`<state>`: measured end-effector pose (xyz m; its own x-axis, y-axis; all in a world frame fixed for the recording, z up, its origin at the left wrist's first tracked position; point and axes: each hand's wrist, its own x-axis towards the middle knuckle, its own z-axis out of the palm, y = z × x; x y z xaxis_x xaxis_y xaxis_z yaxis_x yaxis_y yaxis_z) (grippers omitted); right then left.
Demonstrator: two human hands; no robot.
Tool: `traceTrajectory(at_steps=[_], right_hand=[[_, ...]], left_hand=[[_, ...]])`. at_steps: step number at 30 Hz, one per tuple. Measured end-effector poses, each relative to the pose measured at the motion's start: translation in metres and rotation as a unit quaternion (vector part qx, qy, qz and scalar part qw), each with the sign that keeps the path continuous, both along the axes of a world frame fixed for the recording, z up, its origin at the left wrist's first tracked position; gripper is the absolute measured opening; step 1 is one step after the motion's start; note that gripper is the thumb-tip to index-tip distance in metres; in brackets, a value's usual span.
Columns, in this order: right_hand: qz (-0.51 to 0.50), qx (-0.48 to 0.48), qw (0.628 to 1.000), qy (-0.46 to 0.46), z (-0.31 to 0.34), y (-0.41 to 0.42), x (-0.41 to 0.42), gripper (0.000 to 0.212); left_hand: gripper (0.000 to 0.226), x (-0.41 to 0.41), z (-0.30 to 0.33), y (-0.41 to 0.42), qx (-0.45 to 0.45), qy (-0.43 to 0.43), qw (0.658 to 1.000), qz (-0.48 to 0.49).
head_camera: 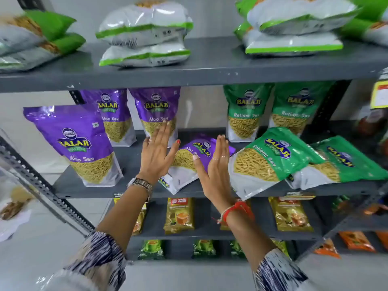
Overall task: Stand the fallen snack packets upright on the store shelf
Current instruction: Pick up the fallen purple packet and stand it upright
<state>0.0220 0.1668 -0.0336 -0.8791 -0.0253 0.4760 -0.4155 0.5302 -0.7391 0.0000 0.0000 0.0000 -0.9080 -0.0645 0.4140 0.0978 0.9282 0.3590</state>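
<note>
A purple Aloo Sev packet [189,158] lies flat on the grey middle shelf [130,191]. My left hand [157,152] and my right hand [214,171] hover open on either side of it, fingers spread, holding nothing. To the right, two green Ratlami Sev packets [270,158] [344,162] lie tipped over. Three purple packets stand upright: one at front left [77,143] and two behind [114,116] [157,110]. Two green packets [245,112] [294,108] stand at the back right.
The top shelf [210,68] carries stacks of white-and-green packets lying flat. Lower shelves hold yellow and green tea packs [179,215]. A slotted metal upright [42,185] slants at the left. More goods sit at the far right [378,122].
</note>
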Motion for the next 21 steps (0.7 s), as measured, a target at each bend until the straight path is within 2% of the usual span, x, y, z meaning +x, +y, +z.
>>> traceTrajectory(at_steps=[3, 4, 6, 7, 9, 11, 13, 16, 19, 21], right_hand=[[0.006, -0.109, 0.98, -0.167, -0.03, -0.026, -0.011, 0.078], [0.008, -0.16, 0.963, -0.218, -0.039, -0.034, -0.014, 0.072], [-0.033, -0.264, 0.928, -0.259, -0.051, -0.048, -0.024, 0.049], [-0.062, -0.316, 0.908, -0.267, -0.056, -0.053, -0.032, 0.039], [-0.102, -0.425, 0.835, -0.333, -0.061, -0.062, -0.046, 0.035], [-0.136, -0.476, 0.778, -0.387, -0.068, -0.068, -0.055, 0.031], [-0.161, -0.458, 0.774, -0.408, -0.072, -0.071, -0.061, 0.024], [-0.174, -0.443, 0.771, -0.423, -0.073, -0.07, -0.066, 0.034], [-0.181, -0.48, 0.748, -0.422, -0.072, -0.066, -0.069, 0.03], [-0.174, -0.499, 0.736, -0.424, -0.069, -0.063, -0.071, 0.022]], left_hand=[[0.056, -0.03, -0.025, -0.028, 0.039, -0.204, 0.978, 0.027], [0.052, -0.039, -0.031, -0.036, 0.084, -0.279, 0.956, 0.023], [0.049, -0.06, -0.035, -0.046, 0.199, -0.348, 0.916, 0.004], [0.049, -0.069, -0.036, -0.049, 0.22, -0.383, 0.897, -0.013], [0.049, -0.086, -0.038, -0.054, 0.242, -0.436, 0.865, -0.059], [0.045, -0.098, -0.043, -0.058, 0.282, -0.448, 0.846, -0.065], [0.034, -0.108, -0.051, -0.061, 0.294, -0.441, 0.845, -0.066], [0.022, -0.116, -0.065, -0.062, 0.274, -0.397, 0.875, -0.039], [0.024, -0.114, -0.072, -0.063, 0.291, -0.36, 0.886, -0.004], [0.032, -0.104, -0.072, -0.065, 0.261, -0.36, 0.896, -0.001]])
